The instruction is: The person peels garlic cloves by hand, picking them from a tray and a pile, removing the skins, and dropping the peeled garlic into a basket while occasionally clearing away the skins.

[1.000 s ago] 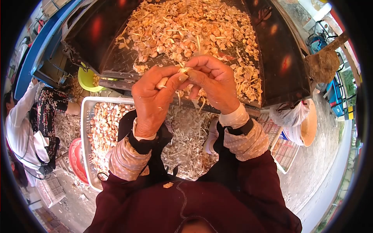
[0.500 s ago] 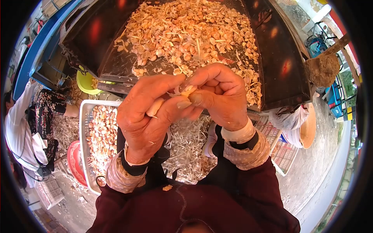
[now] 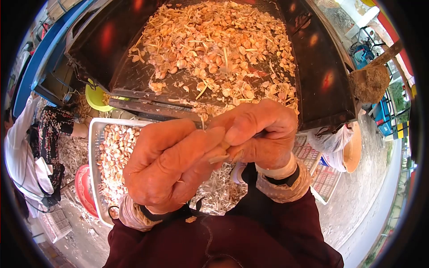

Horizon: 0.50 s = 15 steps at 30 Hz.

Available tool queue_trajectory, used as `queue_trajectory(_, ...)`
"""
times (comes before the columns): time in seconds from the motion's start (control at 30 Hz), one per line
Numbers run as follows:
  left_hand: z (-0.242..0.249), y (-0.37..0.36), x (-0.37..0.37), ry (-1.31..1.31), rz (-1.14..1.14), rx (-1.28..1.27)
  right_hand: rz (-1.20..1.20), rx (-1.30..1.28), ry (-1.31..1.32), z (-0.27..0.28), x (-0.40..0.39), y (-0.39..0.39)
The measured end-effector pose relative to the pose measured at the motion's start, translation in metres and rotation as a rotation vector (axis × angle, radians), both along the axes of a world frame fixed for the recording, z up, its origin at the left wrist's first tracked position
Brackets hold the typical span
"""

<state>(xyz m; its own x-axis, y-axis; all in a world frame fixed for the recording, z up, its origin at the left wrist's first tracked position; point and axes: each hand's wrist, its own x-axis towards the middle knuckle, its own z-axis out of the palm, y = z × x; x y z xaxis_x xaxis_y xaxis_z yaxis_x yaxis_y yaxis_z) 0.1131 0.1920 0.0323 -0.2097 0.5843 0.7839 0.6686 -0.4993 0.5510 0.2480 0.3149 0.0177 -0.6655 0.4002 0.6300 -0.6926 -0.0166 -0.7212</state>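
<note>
My left hand (image 3: 163, 163) and my right hand (image 3: 263, 134) meet in front of my chest, fingertips pressed together. Between them they pinch a garlic clove (image 3: 225, 145), of which only a small part shows. The fingers of both hands are curled, so whatever lies inside my left palm is hidden. Beyond my hands, a heap of loose garlic cloves and papery skins (image 3: 214, 44) covers a dark tray-like table (image 3: 134, 82). Beside my left wrist stands a white plastic crate (image 3: 94, 165) with many garlic cloves (image 3: 117, 152) in it.
A lime-green bowl (image 3: 94, 97) and a red basin (image 3: 84, 190) are on the left, near a seated person in a white top (image 3: 21, 147). Shed skins (image 3: 223, 192) litter the ground between my feet. At right are a bucket (image 3: 333, 161), a plastic bag (image 3: 330, 140) and another crate (image 3: 326, 181).
Both hands have come lower and turned, knuckles now more towards me. The clove seen earlier in my left palm is now out of sight. My fingers still pinch a clove between them.
</note>
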Motion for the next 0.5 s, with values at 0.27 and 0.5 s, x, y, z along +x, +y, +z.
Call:
queue_trajectory(0.27, 0.031, -0.027, -0.003, -0.209, -0.382, -0.313, -0.209, -0.014, -0.115, 0.039, 0.016, -0.034)
queue_trajectory(0.5, 0.01, -0.028, -0.02, -0.022, -0.685, -0.058, -0.044, 0.098, 0.039, 0.043, 0.02, -0.032)
